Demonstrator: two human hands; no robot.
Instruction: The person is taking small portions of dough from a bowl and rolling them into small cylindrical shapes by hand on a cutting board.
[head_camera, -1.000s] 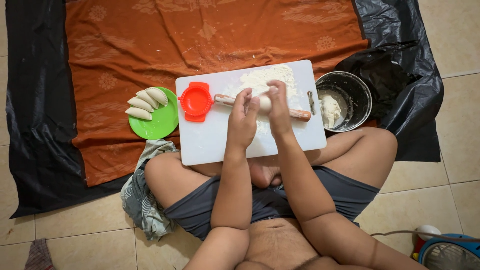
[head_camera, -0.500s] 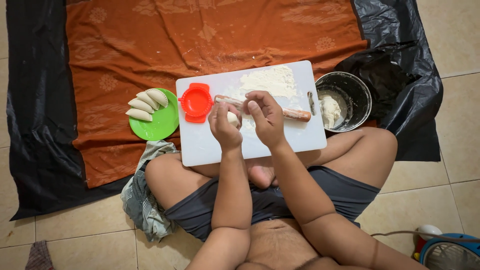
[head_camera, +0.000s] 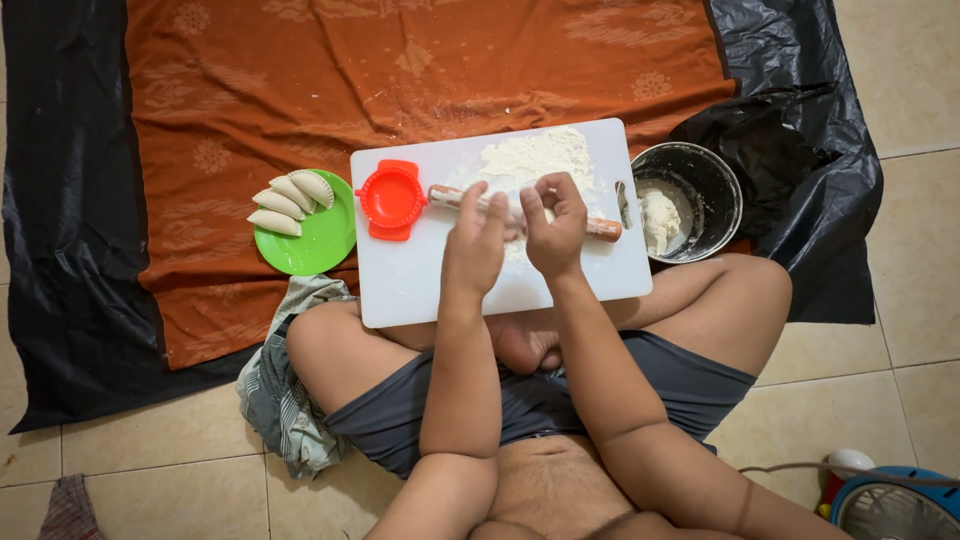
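A white cutting board (head_camera: 420, 285) rests across my crossed legs. A wooden rolling pin (head_camera: 603, 229) lies across it, beside a pile of flour (head_camera: 535, 155). My left hand (head_camera: 475, 245) and my right hand (head_camera: 556, 228) are raised just above the pin, fingertips meeting. Between them they pinch a small pale dough piece (head_camera: 517, 216), mostly hidden by the fingers. A red dumpling press (head_camera: 392, 198) lies shut on the board's left end.
A green plate (head_camera: 325, 245) left of the board holds several folded dumplings (head_camera: 285, 205). At the right, a metal bowl (head_camera: 715, 180) holds dough, with a black plastic bag (head_camera: 765, 140) behind it. Everything sits on an orange cloth (head_camera: 400, 70). A grey rag (head_camera: 280, 390) lies by my left knee and a blue fan (head_camera: 900, 510) stands at bottom right.
Both hands have come off the rolling pin, which now lies still on the board. They have drawn together above it with the dough piece between the fingers.
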